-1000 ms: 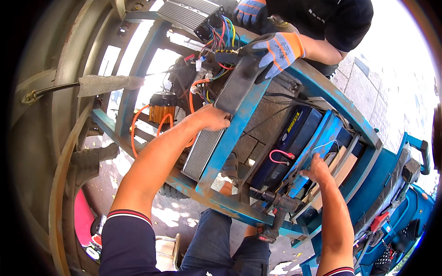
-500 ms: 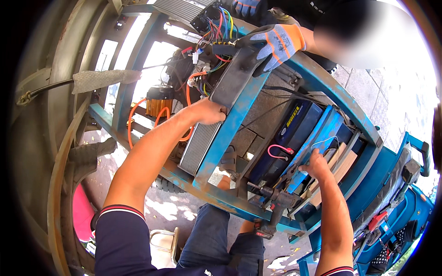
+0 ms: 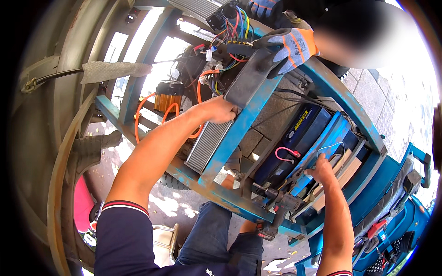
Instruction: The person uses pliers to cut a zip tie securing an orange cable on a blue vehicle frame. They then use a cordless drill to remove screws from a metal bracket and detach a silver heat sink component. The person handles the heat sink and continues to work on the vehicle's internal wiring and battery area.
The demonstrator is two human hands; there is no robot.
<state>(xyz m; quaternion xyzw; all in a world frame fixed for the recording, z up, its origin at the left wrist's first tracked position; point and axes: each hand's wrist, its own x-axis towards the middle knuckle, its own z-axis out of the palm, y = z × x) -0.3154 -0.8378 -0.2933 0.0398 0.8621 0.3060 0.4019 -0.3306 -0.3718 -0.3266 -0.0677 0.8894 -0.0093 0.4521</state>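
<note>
My left hand (image 3: pixel 220 110) is closed at the near end of a black plate (image 3: pixel 251 78), over a silver finned metal box (image 3: pixel 208 146) beside a blue frame bar. Whatever its curled fingers grip is hidden. My right hand (image 3: pixel 321 171) is closed too, beside a blue metal strip (image 3: pixel 317 152) and a thin pale wire loop (image 3: pixel 340 143); its contents cannot be made out. A dark blue battery (image 3: pixel 291 142) with a pink cable (image 3: pixel 286 154) lies left of it. Another person's gloved hand (image 3: pixel 294 48) presses on the plate's far end.
A cordless drill (image 3: pixel 276 209) lies on the near bar of the blue frame (image 3: pixel 221 198). Bundled coloured wires (image 3: pixel 239 25) and an orange-ribbed part (image 3: pixel 168 101) with orange cables are at the left. Wooden strips (image 3: pixel 340 179) lie near my right hand. A padded rod (image 3: pixel 115 71) juts in from the left.
The whole view has shifted, so the scene sits slightly further right and lower. Both my hands and the gloved hand keep about the same places on the frame.
</note>
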